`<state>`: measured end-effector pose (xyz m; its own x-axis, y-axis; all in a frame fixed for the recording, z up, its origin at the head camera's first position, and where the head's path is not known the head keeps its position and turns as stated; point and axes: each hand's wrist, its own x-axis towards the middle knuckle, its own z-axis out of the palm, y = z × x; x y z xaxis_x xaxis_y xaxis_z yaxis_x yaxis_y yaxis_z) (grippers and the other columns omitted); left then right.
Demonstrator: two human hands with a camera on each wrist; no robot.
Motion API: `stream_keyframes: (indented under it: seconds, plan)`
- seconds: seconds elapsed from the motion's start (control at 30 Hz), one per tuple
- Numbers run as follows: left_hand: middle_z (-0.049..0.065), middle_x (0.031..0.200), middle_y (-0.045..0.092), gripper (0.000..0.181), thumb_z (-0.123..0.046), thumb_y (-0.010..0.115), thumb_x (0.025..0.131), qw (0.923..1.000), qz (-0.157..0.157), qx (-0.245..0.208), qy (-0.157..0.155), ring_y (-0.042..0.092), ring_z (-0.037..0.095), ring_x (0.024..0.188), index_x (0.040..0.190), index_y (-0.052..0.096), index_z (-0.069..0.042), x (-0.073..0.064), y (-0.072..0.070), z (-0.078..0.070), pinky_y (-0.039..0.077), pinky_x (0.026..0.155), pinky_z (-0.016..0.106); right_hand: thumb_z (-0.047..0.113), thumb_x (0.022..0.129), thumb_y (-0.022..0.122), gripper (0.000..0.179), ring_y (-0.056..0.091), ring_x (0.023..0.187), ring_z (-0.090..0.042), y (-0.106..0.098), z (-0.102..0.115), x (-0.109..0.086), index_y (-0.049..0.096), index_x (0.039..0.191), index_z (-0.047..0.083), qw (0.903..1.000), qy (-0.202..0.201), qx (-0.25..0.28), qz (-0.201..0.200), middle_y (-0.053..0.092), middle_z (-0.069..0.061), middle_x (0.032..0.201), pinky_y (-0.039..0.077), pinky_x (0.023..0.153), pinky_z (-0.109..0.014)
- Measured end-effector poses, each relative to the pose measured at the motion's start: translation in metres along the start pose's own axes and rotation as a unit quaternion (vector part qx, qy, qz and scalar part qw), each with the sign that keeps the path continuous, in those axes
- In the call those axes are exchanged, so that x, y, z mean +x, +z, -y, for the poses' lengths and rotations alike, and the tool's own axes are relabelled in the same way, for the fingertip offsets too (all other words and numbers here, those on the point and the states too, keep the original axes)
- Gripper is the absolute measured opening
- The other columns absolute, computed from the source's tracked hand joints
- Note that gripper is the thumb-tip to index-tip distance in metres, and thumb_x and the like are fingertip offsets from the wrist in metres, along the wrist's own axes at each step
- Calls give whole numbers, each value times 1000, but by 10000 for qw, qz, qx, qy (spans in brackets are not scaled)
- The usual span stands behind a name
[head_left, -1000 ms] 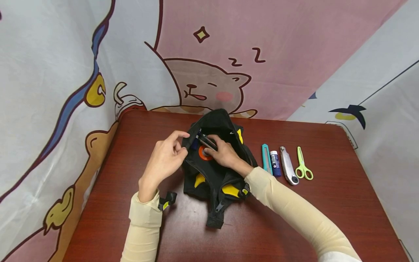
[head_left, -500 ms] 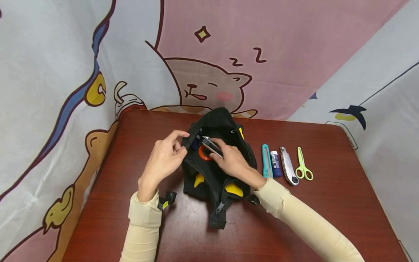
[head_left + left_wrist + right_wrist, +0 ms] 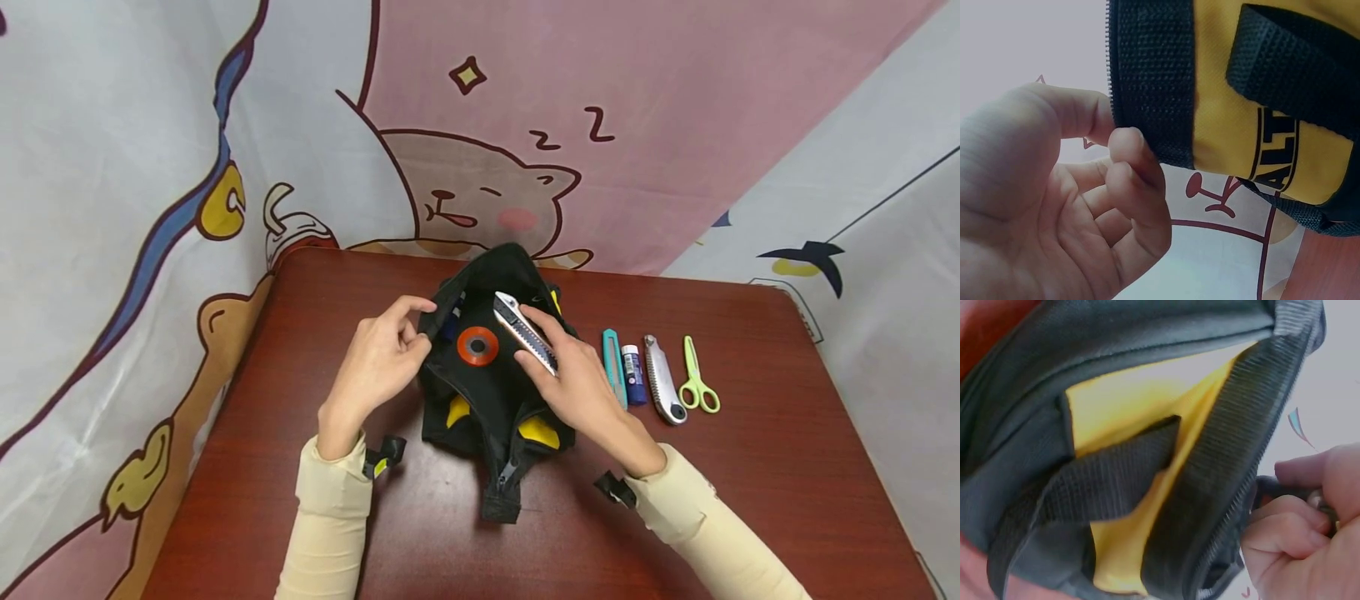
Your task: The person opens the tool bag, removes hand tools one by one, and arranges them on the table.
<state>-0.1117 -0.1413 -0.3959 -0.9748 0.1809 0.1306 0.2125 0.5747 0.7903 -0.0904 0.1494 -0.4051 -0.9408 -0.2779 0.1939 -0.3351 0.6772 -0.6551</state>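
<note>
A black and yellow bag (image 3: 510,267) lies unzipped on the table, its mouth spread wide. At its left rim my left hand (image 3: 378,354) pinches the zipper edge; in the left wrist view, thumb and index finger meet on the black webbing (image 3: 1154,81). Over the bag's right side, my right hand (image 3: 581,383) grips a silver and black utility knife (image 3: 522,331), blade end pointing up and left. Inside lie an orange roll of tape (image 3: 467,347) and a dark blue item (image 3: 452,323) against the left wall. In the right wrist view, the bag's side mostly hides the knife.
Right of the bag, a teal utility knife (image 3: 613,367), a glue stick (image 3: 633,379), a silver utility knife (image 3: 662,375) and green scissors (image 3: 697,379) lie in a row. Strap buckles (image 3: 617,490) stick out at the bag's sides. A printed curtain (image 3: 600,192) hangs behind the table.
My right hand has lifted the utility knife up and to the right, away from the orange tape roll, now fully uncovered. The left hand has stayed at the rim.
</note>
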Motion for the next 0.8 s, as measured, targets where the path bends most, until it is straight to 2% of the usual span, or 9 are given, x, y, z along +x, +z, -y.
stream_keyframes:
  seconds: [0.07, 0.17, 0.3, 0.4, 0.47, 0.53, 0.63, 0.8]
  plan:
    - [0, 73, 60, 42, -8, 63, 98, 10000, 2, -15, 9, 54, 21, 57, 139, 70, -14, 0, 0, 0, 46, 60, 38, 16, 106, 75, 66, 71, 95, -34, -5, -2, -6, 49, 166, 19, 9997, -43, -44, -236, 72, -24, 135, 56, 81, -50]
    - [0, 72, 60, 42, -7, 63, 98, 10000, 2, -28, 27, 54, 21, 57, 139, 70, -13, 0, 1, 1, 46, 60, 37, 12, 103, 78, 69, 72, 100, -37, -13, -6, -16, 51, 166, 20, 9976, -142, -110, -675, 71, -23, 139, 55, 84, -53]
    - [0, 72, 60, 42, -7, 63, 98, 10000, -16, -26, 55, 53, 20, 57, 139, 70, -13, 0, 1, 1, 45, 59, 37, 10, 101, 80, 72, 69, 85, -28, -19, -13, -31, 52, 166, 21, 9924, -109, -103, -1225, 74, -17, 118, 54, 74, -39]
    - [0, 72, 60, 42, -7, 64, 98, 10000, -22, -9, 76, 53, 20, 57, 139, 70, -12, 1, 0, 0, 45, 59, 37, 7, 100, 80, 73, 62, 75, -18, -22, -19, -43, 52, 166, 22, 9871, 63, 19, -1599, 69, -14, 99, 49, 66, -24]
    - [0, 73, 60, 42, -7, 64, 98, 10000, -21, -7, 78, 53, 20, 57, 139, 70, -13, 1, 0, 0, 45, 59, 37, 4, 100, 79, 74, 60, 74, -12, -24, -24, -50, 52, 166, 22, 9827, 175, 172, -1833, 68, -14, 99, 47, 64, -17]
    - [0, 73, 60, 42, -7, 64, 98, 10000, -29, -7, 71, 54, 21, 57, 139, 70, -13, 0, 0, 0, 45, 59, 37, 1, 100, 77, 73, 62, 82, -7, -26, -29, -56, 52, 166, 21, 9772, 262, 352, -2079, 71, -16, 107, 47, 67, -12]
    - [1, 73, 59, 42, -7, 64, 98, 10000, -36, -11, 65, 53, 22, 56, 139, 70, -13, 0, 1, 0, 45, 58, 37, -2, 102, 74, 70, 63, 86, -1, -32, -39, -63, 54, 165, 18, 9668, 393, 601, -2451, 72, -11, 114, 47, 68, -10]
    - [0, 72, 59, 42, -8, 64, 98, 10000, -3, -21, 79, 53, 21, 56, 139, 70, -13, 0, 3, -1, 44, 58, 37, 0, 102, 74, 67, 58, 81, -1, -48, -71, -82, 56, 164, 19, 9460, 932, 244, -3096, 65, 5, 102, 42, 66, -12]
